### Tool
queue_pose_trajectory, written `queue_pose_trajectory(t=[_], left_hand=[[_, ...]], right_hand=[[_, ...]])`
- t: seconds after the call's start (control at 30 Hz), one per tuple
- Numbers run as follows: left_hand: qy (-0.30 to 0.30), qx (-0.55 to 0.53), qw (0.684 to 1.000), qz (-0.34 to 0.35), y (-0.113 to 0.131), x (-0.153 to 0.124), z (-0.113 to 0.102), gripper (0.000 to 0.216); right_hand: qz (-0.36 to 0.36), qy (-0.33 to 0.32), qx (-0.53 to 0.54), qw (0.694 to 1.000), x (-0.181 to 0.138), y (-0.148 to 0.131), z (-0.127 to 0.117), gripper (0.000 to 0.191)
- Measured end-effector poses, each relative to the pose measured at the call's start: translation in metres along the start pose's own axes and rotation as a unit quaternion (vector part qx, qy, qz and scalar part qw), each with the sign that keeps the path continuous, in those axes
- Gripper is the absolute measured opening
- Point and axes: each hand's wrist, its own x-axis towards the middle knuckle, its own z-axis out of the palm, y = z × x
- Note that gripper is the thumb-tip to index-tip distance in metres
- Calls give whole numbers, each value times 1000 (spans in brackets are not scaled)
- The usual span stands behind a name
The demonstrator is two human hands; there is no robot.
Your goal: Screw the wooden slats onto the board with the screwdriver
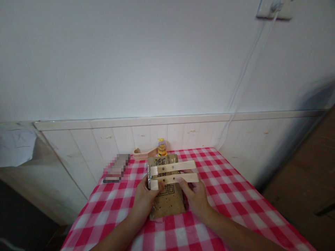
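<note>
Two pale wooden slats lie one above the other across a brown package with dark printing. The upper slat and the lower slat each have a small block at the left end and dark round spots along the length. My left hand is closed at the left end, its thumb against the lower slat and its other fingers hidden behind the package. My right hand pinches the lower slat near its right end, with fingers partly hidden behind. Whether the slats are joined, I cannot tell.
A red-and-white checked cloth covers the table. Toward the wall are a curved wooden piece and a small bottle with yellow cap and label. A pixelated flat object lies at left. A cable runs down the wall.
</note>
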Motion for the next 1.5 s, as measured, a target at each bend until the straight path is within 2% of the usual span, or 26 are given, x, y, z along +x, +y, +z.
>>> queue_pose_trajectory(t=[0.3, 0.8, 1.03, 1.27, 1.5], left_hand=[[25, 12, 1000, -1, 5, -2, 4, 66], [23, 18, 1000, -10, 10, -1, 5, 67], [35, 26, 999, 2, 7, -1, 4, 60], [25, 23, 999, 0, 3, 1, 2, 63], [24, 18, 1000, -8, 5, -1, 2, 63]], right_hand=[[7, 12, -14, 1000, 0, 9, -3, 30], [-4, -5, -7, 1000, 0, 15, -3, 26], [-5, -1, -13, 1000, 0, 14, -3, 27], [-11, 2, -6, 1000, 0, 9, -1, 32], [-11, 2, -5, 1000, -1, 7, -1, 28]])
